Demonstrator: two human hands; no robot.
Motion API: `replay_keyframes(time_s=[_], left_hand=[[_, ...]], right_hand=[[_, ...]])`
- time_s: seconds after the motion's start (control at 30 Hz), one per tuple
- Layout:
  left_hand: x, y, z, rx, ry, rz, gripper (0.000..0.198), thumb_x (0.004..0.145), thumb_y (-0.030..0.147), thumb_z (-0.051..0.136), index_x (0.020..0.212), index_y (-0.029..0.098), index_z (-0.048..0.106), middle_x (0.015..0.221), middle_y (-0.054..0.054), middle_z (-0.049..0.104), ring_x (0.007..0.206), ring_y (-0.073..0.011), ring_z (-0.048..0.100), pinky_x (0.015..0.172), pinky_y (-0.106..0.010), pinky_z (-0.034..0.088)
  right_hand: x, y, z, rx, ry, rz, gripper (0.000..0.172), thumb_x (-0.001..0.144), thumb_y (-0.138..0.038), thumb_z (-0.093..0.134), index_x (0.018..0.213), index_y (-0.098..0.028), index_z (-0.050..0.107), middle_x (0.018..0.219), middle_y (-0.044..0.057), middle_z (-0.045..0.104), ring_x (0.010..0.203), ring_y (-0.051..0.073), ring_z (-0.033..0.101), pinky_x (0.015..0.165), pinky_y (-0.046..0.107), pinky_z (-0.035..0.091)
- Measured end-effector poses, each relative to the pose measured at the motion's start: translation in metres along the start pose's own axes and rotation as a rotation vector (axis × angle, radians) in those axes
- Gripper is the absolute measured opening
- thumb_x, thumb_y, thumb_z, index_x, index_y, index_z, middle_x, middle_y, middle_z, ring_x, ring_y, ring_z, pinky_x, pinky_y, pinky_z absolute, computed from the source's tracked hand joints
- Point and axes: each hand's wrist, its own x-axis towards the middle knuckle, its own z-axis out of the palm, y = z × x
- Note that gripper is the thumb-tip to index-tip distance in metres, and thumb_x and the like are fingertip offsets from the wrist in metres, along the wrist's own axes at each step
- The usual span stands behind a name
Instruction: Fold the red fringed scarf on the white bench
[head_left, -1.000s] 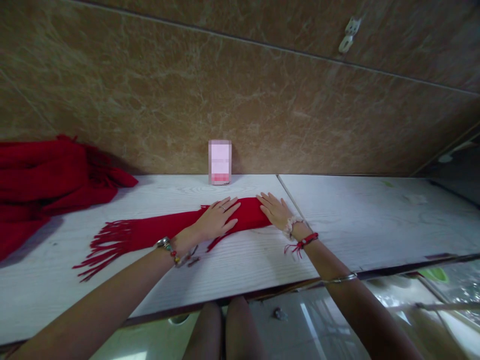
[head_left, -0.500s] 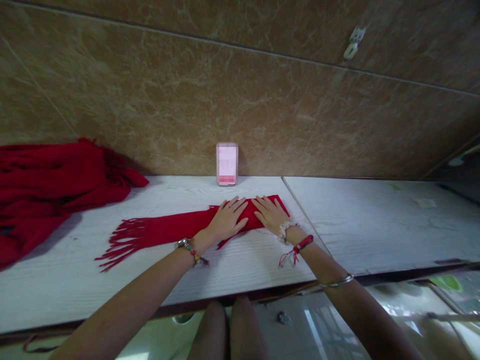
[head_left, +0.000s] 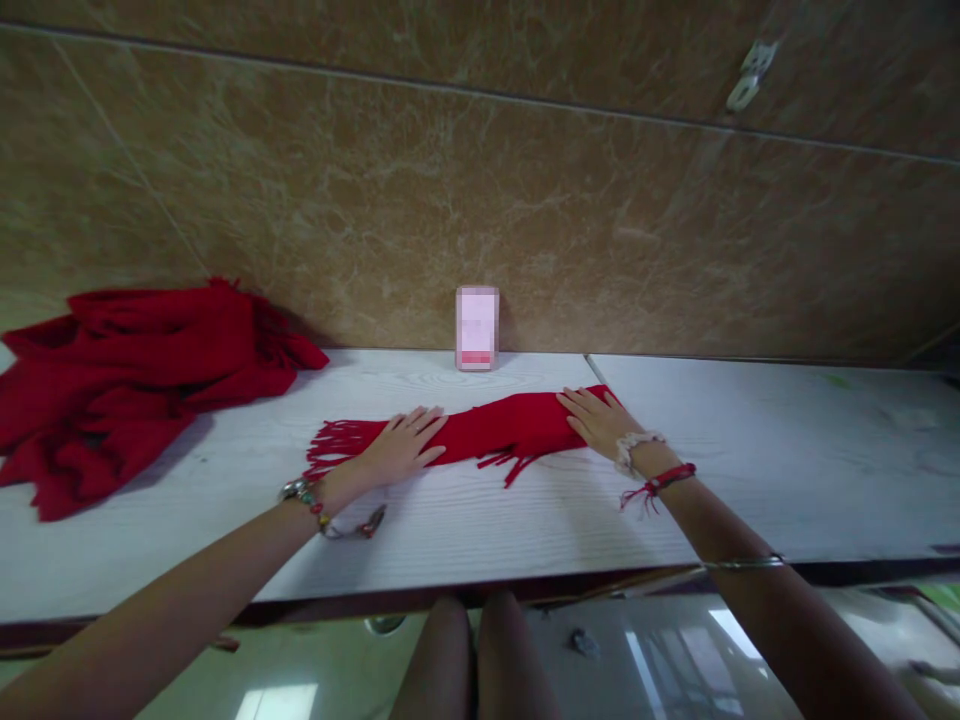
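Observation:
A folded red scarf [head_left: 495, 430] with fringed ends lies flat along the white table [head_left: 465, 520]. My left hand [head_left: 401, 447] rests palm down on its left part, near the fringe, fingers stretched out. My right hand [head_left: 600, 420] presses flat on the scarf's right end, fingers also spread. Neither hand grips the cloth. Beaded bracelets sit on my left wrist, a red cord and a pale band on my right.
A heap of red scarves [head_left: 127, 380] lies at the table's left. A small pink box [head_left: 477, 328] stands against the brown marble wall [head_left: 480, 200]. My knees show below the table's front edge, above a glossy floor.
My left hand has slid left along the scarf towards the fringe and my hands have spread apart. The view has swung left, showing more of the red heap.

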Motion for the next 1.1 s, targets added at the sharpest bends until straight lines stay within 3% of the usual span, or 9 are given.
replay_keyframes(time_s=[0.1, 0.2, 0.27, 0.37, 0.5, 0.63, 0.9, 1.0, 1.1], left_hand=[[-0.030, -0.026, 0.003, 0.053, 0.023, -0.088, 0.047, 0.089, 0.037, 0.029, 0.133, 0.020, 0.031, 0.140, -0.009, 0.030, 0.127, -0.0280, 0.026, 0.098, -0.049, 0.026], [-0.041, -0.033, 0.003, 0.070, 0.046, -0.209, 0.048, 0.089, 0.038, 0.030, 0.133, 0.018, 0.033, 0.139, -0.013, 0.030, 0.126, -0.0323, 0.026, 0.095, -0.055, 0.026], [-0.033, -0.024, 0.000, 0.068, 0.104, -0.209, 0.049, 0.089, 0.040, 0.030, 0.132, 0.018, 0.033, 0.139, -0.015, 0.030, 0.127, -0.0332, 0.025, 0.095, -0.058, 0.025], [-0.009, 0.002, -0.003, 0.027, 0.185, -0.091, 0.048, 0.090, 0.039, 0.030, 0.133, 0.019, 0.031, 0.140, -0.013, 0.028, 0.129, -0.0285, 0.021, 0.098, -0.053, 0.024], [0.012, 0.028, 0.001, -0.024, 0.115, 0.010, 0.047, 0.089, 0.039, 0.031, 0.132, 0.018, 0.033, 0.139, -0.010, 0.032, 0.128, -0.0261, 0.025, 0.099, -0.050, 0.025], [0.003, 0.021, 0.008, -0.015, 0.103, -0.023, 0.050, 0.089, 0.041, 0.031, 0.132, 0.017, 0.033, 0.139, -0.009, 0.032, 0.127, -0.0260, 0.027, 0.100, -0.048, 0.025], [-0.039, -0.028, 0.008, 0.073, 0.111, -0.220, 0.050, 0.089, 0.041, 0.027, 0.131, 0.015, 0.034, 0.136, -0.013, 0.036, 0.124, -0.0310, 0.031, 0.095, -0.055, 0.027], [-0.036, -0.025, 0.002, 0.090, 0.138, -0.229, 0.048, 0.089, 0.038, 0.028, 0.129, 0.013, 0.036, 0.135, -0.016, 0.036, 0.125, -0.0330, 0.029, 0.094, -0.058, 0.026], [-0.015, -0.007, -0.004, 0.053, 0.162, -0.049, 0.041, 0.088, 0.026, 0.033, 0.126, 0.013, 0.040, 0.134, -0.012, 0.039, 0.125, -0.0263, 0.031, 0.098, -0.047, 0.030]], right_hand=[[0.002, 0.001, -0.002, 0.006, -0.008, 0.005, 0.045, 0.085, -0.024, 0.028, 0.129, -0.020, 0.040, 0.134, 0.008, 0.041, 0.122, 0.027, 0.036, 0.092, 0.053, 0.033], [0.010, -0.012, -0.015, -0.016, 0.002, -0.017, 0.045, 0.083, -0.020, 0.032, 0.125, -0.018, 0.045, 0.131, 0.010, 0.044, 0.122, 0.028, 0.035, 0.094, 0.055, 0.030], [0.021, -0.034, -0.026, -0.013, 0.047, -0.075, 0.044, 0.082, -0.017, 0.033, 0.124, -0.017, 0.046, 0.131, 0.010, 0.045, 0.123, 0.026, 0.034, 0.097, 0.052, 0.027], [0.037, -0.079, -0.035, 0.033, 0.071, -0.193, 0.042, 0.086, -0.022, 0.032, 0.126, -0.018, 0.044, 0.132, 0.008, 0.044, 0.124, 0.022, 0.034, 0.101, 0.046, 0.026], [0.047, -0.118, -0.025, 0.041, -0.023, -0.258, 0.040, 0.086, -0.029, 0.038, 0.124, -0.020, 0.046, 0.131, 0.007, 0.045, 0.124, 0.022, 0.033, 0.102, 0.048, 0.024], [0.045, -0.119, -0.016, 0.032, -0.031, -0.266, 0.039, 0.087, -0.028, 0.037, 0.124, -0.020, 0.046, 0.132, 0.006, 0.044, 0.124, 0.021, 0.034, 0.103, 0.048, 0.021], [0.045, -0.117, -0.019, 0.052, -0.020, -0.264, 0.038, 0.086, -0.027, 0.039, 0.122, -0.019, 0.049, 0.129, 0.007, 0.047, 0.123, 0.022, 0.036, 0.103, 0.048, 0.022], [0.048, -0.121, -0.021, 0.052, -0.025, -0.258, 0.038, 0.085, -0.026, 0.039, 0.122, -0.023, 0.049, 0.129, 0.006, 0.047, 0.121, 0.023, 0.038, 0.101, 0.050, 0.024], [0.051, -0.126, -0.023, 0.058, -0.064, -0.248, 0.039, 0.085, -0.024, 0.038, 0.123, -0.024, 0.047, 0.130, 0.005, 0.046, 0.121, 0.025, 0.038, 0.099, 0.055, 0.023]])
